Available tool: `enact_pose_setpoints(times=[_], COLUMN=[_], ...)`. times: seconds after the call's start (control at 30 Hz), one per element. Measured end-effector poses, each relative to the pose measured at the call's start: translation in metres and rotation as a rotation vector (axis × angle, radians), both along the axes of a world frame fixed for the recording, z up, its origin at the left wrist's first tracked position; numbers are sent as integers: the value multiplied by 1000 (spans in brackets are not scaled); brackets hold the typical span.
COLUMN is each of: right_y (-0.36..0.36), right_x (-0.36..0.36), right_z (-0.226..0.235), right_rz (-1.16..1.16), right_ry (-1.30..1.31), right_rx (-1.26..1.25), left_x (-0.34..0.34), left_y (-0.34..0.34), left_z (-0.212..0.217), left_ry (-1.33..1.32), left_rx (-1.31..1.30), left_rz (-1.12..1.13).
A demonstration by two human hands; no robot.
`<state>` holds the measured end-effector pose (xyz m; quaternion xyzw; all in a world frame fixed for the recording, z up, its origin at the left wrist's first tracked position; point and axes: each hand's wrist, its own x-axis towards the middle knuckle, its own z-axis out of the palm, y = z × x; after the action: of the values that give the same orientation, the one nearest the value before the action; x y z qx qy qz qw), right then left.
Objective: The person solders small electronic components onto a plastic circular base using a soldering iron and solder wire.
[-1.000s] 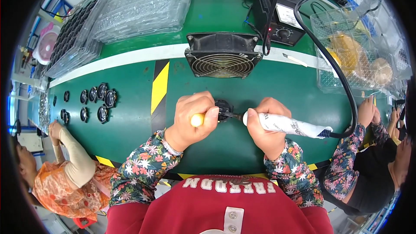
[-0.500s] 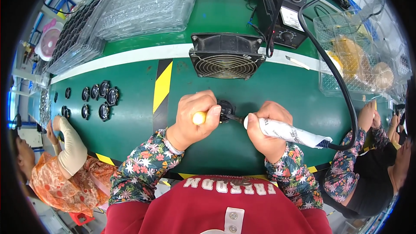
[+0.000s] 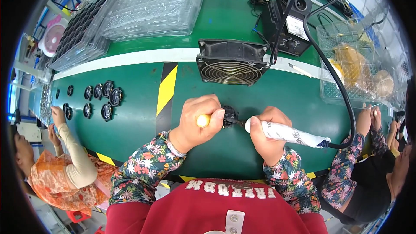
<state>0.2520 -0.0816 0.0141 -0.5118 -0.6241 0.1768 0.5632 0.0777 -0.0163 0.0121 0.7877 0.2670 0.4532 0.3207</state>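
A small round black part (image 3: 229, 113) lies on the green table between my two hands. My left hand (image 3: 195, 123) is closed beside it, wrapped round a tool whose rounded yellow handle end (image 3: 203, 121) points up at me. The rest of that tool is mostly hidden by my fingers. In my right hand (image 3: 269, 141) is a soldering iron (image 3: 288, 134), its handle wrapped in white and its cable trailing off to the right. The iron's tip reaches the right side of the black part; whether it touches cannot be made out.
Beyond my hands stands a black fan (image 3: 234, 67). Several black parts (image 3: 107, 112) lie at left, with stacked clear trays (image 3: 151, 8) behind. A black power unit (image 3: 289, 28), a white-handled blade (image 3: 300, 70) and a clear tray (image 3: 331, 91) are at right. People work on both sides.
The whole view has shifted slightly, so the table things appear a little lower and to the right. Both hands keep their grips around the black part. The person at left has raised a hand.
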Motion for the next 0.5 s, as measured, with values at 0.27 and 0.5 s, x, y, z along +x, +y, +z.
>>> enact_pose_setpoints(times=[0.27,0.5], right_y=[1,2], right_x=[0,1], right_z=[0,5], right_rz=[-2,41], right_ry=[-13,-54], right_rx=[-29,-5], left_x=[0,3], left_y=[0,-1], left_z=[0,-3], left_ry=[3,-62], left_rx=[3,-3], left_rz=[-8,2])
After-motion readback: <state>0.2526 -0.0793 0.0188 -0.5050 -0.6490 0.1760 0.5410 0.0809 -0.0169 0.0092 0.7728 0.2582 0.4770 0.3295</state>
